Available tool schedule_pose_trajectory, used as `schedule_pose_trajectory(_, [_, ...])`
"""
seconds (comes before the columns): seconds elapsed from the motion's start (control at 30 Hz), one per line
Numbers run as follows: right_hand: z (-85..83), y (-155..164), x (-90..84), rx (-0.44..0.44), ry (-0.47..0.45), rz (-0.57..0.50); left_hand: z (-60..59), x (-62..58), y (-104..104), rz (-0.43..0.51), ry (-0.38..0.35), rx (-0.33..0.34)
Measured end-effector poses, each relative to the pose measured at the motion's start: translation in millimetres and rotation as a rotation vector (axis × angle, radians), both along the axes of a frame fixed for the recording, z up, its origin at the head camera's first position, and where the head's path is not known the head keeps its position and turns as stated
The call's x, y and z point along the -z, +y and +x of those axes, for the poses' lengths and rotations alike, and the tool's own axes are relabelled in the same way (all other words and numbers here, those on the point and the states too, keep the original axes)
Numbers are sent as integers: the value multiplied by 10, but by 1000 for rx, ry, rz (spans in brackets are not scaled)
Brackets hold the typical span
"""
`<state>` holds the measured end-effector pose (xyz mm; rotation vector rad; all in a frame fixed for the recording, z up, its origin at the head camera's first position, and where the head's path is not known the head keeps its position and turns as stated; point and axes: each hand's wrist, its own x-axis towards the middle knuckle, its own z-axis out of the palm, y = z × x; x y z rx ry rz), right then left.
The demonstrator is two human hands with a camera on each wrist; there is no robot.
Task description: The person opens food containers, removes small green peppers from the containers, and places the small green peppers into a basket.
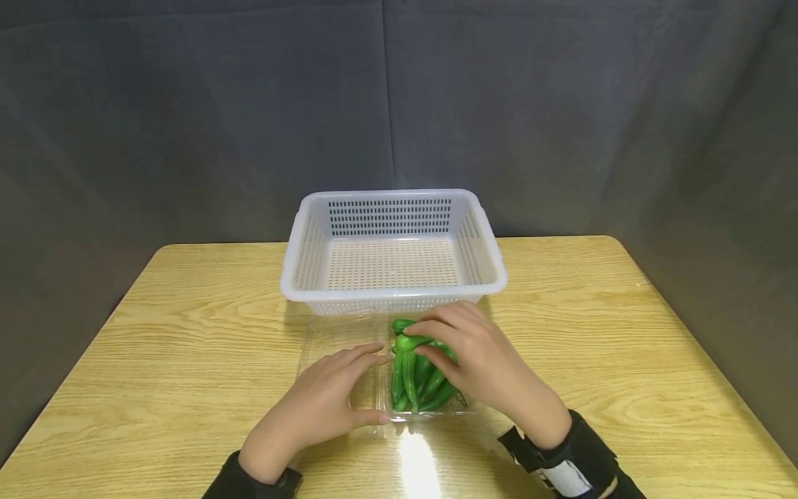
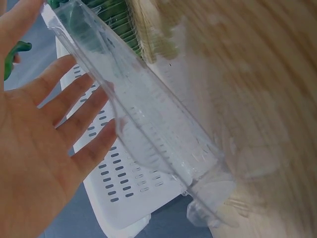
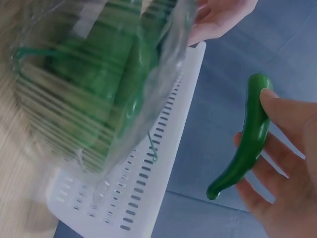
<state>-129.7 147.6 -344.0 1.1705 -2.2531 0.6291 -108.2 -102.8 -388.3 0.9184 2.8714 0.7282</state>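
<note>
A green pepper (image 3: 253, 129), smooth and slightly curved, is pinched between the thumb and fingers of my right hand (image 1: 476, 350). In the head view it is held over a clear plastic clamshell box (image 1: 430, 414) that contains several more green peppers (image 1: 408, 381). My left hand (image 1: 327, 398) lies across the box's opened clear lid (image 1: 318, 333), its thumb and fingers spread apart near the fold between lid and box. In the left wrist view, the fingertips (image 2: 106, 130) of that hand are at the edge of the clear plastic.
Just behind the clamshell stands a white perforated plastic basket (image 1: 393, 292), with nothing visible inside it. Both rest on a wood-grain table (image 1: 598, 333). A dark grey cloth (image 1: 249, 125) hangs behind and around the table.
</note>
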Motion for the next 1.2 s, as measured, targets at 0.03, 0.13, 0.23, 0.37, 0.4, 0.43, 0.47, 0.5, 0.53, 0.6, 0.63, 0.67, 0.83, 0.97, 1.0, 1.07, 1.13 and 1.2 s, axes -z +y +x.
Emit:
schedule_pose_trajectory(0.03, [-8,2,-2,4,5,0,0,-1,0,1,0,-1])
schedule_pose_trajectory(0.13, [-31,14,-3,21,20,3,1,-3,1,0,-2,-6])
schedule_pose_trajectory(0.23, [-62,25,-3,41,22,-6,0,0,2,-4,-4,-8])
schedule_pose_trajectory(0.37, [-121,42,-22,54,7,-28,-2,9,-4,-6,-4,-9])
schedule_pose_trajectory(0.4, [-136,48,-30,55,3,-36,-4,11,-5,-6,-5,-10])
schedule_pose_trajectory(0.43, [-152,54,-40,56,-1,-42,-5,12,-6,-5,-5,-10])
schedule_pose_trajectory(0.47, [-168,62,-46,57,-1,-50,-6,15,-6,-3,-5,-11])
schedule_pose_trajectory(0.5, [-185,70,-52,57,-3,-57,-6,18,-6,-1,-5,-11])
schedule_pose_trajectory(0.53, [-201,79,-56,56,-1,-63,-6,20,-5,0,-5,-11])
schedule_pose_trajectory(0.6, [-240,100,-69,50,8,-81,-6,23,-3,2,-6,-12])
schedule_pose_trajectory(0.63, [-261,113,-75,47,13,-91,-6,24,-1,2,-5,-12])
schedule_pose_trajectory(0.67, [-280,129,-84,45,19,-102,-7,24,1,1,-5,-12])
schedule_pose_trajectory(0.83, [-361,211,-119,65,19,-152,-10,10,5,-6,3,-11])
schedule_pose_trajectory(0.97, [-426,254,-125,91,-8,-155,-6,-1,6,-7,-7,-14])
schedule_pose_trajectory(1.0, [-442,263,-123,97,-16,-156,-4,-2,5,-7,-9,-14])
schedule_pose_trajectory(1.07, [-471,284,-121,111,-35,-158,-4,-4,7,-6,-12,-16])
schedule_pose_trajectory(1.13, [-497,305,-110,130,-54,-160,-3,-4,8,-4,-14,-16])
schedule_pose_trajectory(1.2, [-520,323,-95,147,-75,-162,-3,0,7,-6,-13,-16])
